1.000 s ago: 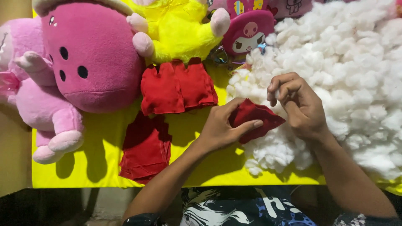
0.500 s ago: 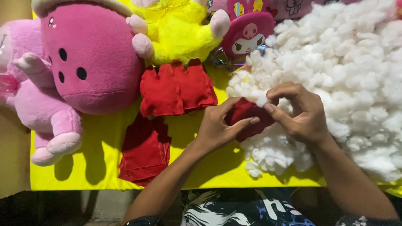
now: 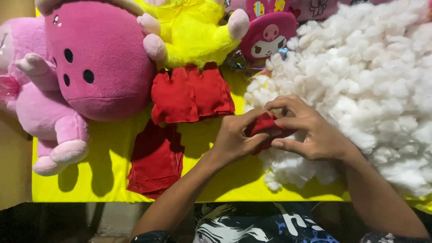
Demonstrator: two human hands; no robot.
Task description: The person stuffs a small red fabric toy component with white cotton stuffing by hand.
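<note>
Both hands, left hand (image 3: 234, 139) and right hand (image 3: 310, 132), are clamped together on a red fabric piece (image 3: 265, 126), pinched steady beside white stuffing (image 3: 369, 85).

Bright overhead light, soft shadows, sharp focus, dark lower edge.

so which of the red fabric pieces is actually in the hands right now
The small red piece pinched between the left hand and right hand, beside the white stuffing. The flat red pieces and the darker stack lie untouched on the yellow cloth.
</note>
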